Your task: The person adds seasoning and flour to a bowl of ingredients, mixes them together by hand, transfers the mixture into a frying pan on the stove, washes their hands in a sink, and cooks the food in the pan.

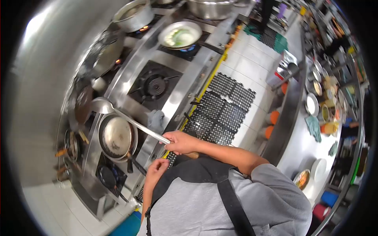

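Note:
My right hand (180, 142) is closed round the handle of a long metal ladle (136, 124). The ladle's bowl (102, 105) hangs out to the left over the cooktop, above the rim of a frying pan. A wooden handle end sticks out behind my right hand. Close to my apron, my left hand (156, 169) has its fingers curled in, with nothing visible in it. Nearest to both hands is the frying pan (117, 135) with a worn pale inside, its dark handle pointing toward me. A grey cloth (156, 120) lies on the stove edge beyond my hands.
A bare gas burner (156, 85) sits mid-stove. Farther on, a pan (180, 34) with white and green food stands over a blue flame, near large pots (134, 15). A small black pan (106, 177) is at lower left. Black floor mats (220, 108) separate the stove from a counter (289, 157).

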Tool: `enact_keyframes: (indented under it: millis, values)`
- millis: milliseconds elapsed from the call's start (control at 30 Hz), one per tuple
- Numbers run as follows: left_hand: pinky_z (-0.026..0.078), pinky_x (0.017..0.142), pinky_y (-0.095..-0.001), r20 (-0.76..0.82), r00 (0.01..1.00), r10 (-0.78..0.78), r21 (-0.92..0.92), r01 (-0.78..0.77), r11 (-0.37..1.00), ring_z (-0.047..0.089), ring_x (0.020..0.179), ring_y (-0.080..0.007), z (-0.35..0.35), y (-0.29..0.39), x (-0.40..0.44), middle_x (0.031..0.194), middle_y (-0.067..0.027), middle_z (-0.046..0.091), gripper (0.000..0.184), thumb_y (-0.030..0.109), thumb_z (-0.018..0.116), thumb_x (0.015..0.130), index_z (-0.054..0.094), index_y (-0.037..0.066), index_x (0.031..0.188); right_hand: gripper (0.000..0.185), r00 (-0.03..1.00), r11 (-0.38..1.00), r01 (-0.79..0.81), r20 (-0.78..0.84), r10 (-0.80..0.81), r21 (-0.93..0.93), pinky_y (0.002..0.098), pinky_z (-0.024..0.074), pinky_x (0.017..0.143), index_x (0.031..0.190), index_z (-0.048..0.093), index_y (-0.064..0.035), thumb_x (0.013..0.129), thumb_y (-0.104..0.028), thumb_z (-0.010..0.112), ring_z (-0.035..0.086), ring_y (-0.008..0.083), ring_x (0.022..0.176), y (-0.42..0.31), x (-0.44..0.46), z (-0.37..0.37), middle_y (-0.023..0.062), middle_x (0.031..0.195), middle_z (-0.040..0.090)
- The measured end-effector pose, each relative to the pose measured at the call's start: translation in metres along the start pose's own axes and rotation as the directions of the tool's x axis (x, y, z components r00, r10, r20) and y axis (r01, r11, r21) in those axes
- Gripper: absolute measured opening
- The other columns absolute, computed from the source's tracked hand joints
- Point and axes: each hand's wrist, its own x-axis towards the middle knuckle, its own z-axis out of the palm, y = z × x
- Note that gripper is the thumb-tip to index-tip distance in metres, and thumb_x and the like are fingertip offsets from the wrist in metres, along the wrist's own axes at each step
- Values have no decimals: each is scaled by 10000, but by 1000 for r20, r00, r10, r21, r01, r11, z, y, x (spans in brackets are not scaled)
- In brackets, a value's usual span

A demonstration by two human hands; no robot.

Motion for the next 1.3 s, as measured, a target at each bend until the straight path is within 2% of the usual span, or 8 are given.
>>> enact_keyframes:
  millis: [100,200,233,400,600,700,900,1300]
  values:
    - [491,765,-256,167,981,-94,196,60,979,647,883,-99,40,26,84,928,-32,697,265,258,684,997,714,9,1081,325,994,1000,13,-109,-11,19,260,449,484,1259,592,-14,955,-110,654,524,81,515,-50,-32,-35,0,730,563]
    - [524,759,-303,372,844,387,167,-471,866,665,842,-160,95,46,237,881,-69,707,171,140,662,902,711,12,1006,420,949,993,36,-307,-70,-115,251,442,506,1357,566,-55,955,-127,663,540,72,539,-94,-71,-69,17,773,607]
    - [527,771,-326,473,880,48,57,-85,995,651,842,-171,118,74,297,894,-68,689,108,145,638,917,677,44,921,448,917,987,75,-380,-124,-141,266,453,506,1382,571,-82,950,-137,679,545,77,530,-103,-80,-75,19,776,618]
    - [385,1105,-665,787,560,260,-593,569,570,531,1335,-411,223,182,545,1366,-221,620,465,473,580,1026,593,54,1229,501,698,985,160,-699,-154,-57,251,470,541,1422,549,-50,935,-71,665,536,72,578,-130,-117,-90,16,841,638]
    - [491,765,-367,306,947,97,-832,217,511,592,751,-182,263,193,597,824,-26,637,328,340,474,1073,563,125,842,558,428,988,143,-896,-120,-64,246,460,540,1482,523,-72,940,-48,653,536,71,572,-141,-129,-101,5,835,607]
    - [463,605,-283,554,744,372,-755,261,602,539,627,-123,214,140,593,618,18,511,336,275,476,1067,517,148,759,578,325,1000,14,-946,14,20,255,473,543,1498,512,-78,947,-133,679,540,68,574,-158,-141,-92,-3,829,595]
    - [391,443,-252,287,957,31,-441,103,892,471,493,-88,144,156,495,622,55,482,155,162,647,961,583,112,829,480,179,965,20,-951,253,261,221,426,510,1418,583,-31,943,-18,649,514,33,588,-168,-127,-114,-26,797,596]
    - [402,396,-272,389,921,-25,-609,278,743,416,445,-76,123,164,451,626,53,414,153,77,626,961,495,150,993,502,438,975,-128,-872,218,179,229,414,479,1425,561,-36,930,-30,640,522,50,504,-181,-70,-167,-38,699,545]
